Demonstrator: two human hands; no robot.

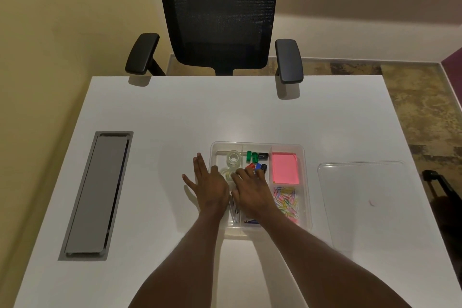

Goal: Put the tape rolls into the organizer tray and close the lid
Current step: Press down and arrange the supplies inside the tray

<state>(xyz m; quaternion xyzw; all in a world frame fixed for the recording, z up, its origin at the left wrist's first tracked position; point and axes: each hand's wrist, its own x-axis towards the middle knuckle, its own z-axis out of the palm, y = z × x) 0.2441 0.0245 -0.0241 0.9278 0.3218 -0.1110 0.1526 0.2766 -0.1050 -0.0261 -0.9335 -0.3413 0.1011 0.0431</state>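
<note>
A clear organizer tray [306, 157] sits mid-table. One clear tape roll [234, 157] stands in its far-left compartment. A second clear roll [227, 174] lies just nearer, partly covered by my fingers. My left hand [208, 184] rests flat with fingers spread at the tray's left edge, thumb over the compartment. My right hand [250, 189] reaches into the tray, fingertips touching the second roll and the coloured pieces; whether it grips the roll is unclear. The clear lid [370, 197] lies flat on the table to the right of the tray.
The tray also holds pink sticky notes [285, 168], coloured paper clips [287, 201], and green, red, blue and black small pieces [257, 157]. A grey cable hatch [97, 195] is set into the table's left. A black office chair [220, 15] stands behind the far edge.
</note>
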